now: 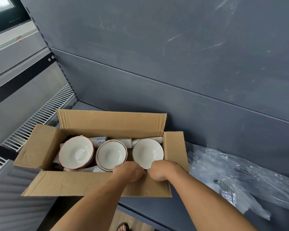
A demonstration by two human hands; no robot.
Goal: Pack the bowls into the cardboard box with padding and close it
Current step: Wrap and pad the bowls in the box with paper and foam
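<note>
Cardboard box (97, 182): flaps open. Plastic sheet (232, 172): just right of box. Bowls (111, 154): three stacks in a row inside, paper padding (99, 140) along far wall. Left hand (128, 171), right hand (163, 170): near wall, fingers curled downward, contents hidden. Recommended: wedge padding gently and snugly.

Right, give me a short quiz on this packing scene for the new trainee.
1. True or false: the cardboard box has its flaps folded shut.
2. What lies on the shelf to the right of the box? A) clear plastic wrap B) a tape roll C) scissors
3. How many bowls show their insides in the box?
Key: 1 false, all four flaps stand open; 2 A; 3 three.
</note>
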